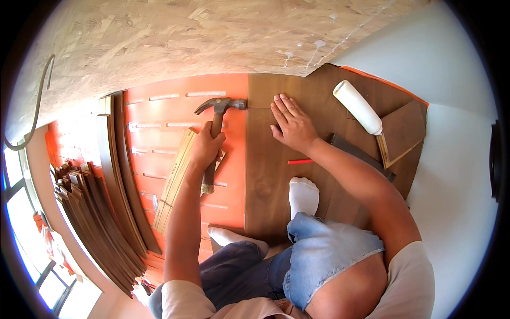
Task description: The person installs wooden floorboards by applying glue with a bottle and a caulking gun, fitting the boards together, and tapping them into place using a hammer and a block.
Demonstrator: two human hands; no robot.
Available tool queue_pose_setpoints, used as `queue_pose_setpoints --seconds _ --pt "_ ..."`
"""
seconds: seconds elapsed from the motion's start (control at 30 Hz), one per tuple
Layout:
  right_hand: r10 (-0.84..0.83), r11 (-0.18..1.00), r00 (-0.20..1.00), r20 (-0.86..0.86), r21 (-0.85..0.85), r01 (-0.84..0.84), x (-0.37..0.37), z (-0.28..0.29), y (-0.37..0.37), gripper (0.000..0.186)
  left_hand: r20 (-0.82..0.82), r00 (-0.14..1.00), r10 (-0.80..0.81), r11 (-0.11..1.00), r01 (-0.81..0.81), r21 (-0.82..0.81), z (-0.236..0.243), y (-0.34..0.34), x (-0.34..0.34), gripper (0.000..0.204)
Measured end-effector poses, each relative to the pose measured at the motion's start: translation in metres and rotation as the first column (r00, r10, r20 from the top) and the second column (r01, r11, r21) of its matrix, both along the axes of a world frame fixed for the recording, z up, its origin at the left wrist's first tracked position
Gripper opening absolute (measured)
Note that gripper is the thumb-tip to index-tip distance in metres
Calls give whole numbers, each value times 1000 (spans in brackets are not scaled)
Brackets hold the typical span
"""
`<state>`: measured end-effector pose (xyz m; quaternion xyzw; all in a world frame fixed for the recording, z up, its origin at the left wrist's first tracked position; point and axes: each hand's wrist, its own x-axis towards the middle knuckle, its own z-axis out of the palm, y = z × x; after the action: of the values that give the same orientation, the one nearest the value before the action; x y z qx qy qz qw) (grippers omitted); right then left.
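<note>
Claw hammer (219, 108) at the brown boards' (268, 159) left edge.
Dark metal head, worn brownish handle; striking face at the edge, contact unclear. My left hand (206, 146) clamped round the handle, forearm reaching forward; my right hand (295, 125) lies palm-down on the boards, fingers together, thumb apart.

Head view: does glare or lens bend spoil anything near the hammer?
Head view: window at left blown white; orange sheet washed pale toward it; stacked planks look bowed by the lens; hammer and left hand look fairly sharp, without obvious blur.
</note>
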<state>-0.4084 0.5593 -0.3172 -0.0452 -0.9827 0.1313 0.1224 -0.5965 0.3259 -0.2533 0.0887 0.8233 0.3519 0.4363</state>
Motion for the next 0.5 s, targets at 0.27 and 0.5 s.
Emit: queue_pose_setpoints --seconds 0.27,0.5 --pt "77 994 996 46 -77 -73 -15 7 -32 69 35 997 74 994 -76 77 -3 -5 -2 20" --pt "203 962 978 57 -196 -188 -24 5 -36 74 26 986 164 977 -166 135 -3 -14 -28 16"
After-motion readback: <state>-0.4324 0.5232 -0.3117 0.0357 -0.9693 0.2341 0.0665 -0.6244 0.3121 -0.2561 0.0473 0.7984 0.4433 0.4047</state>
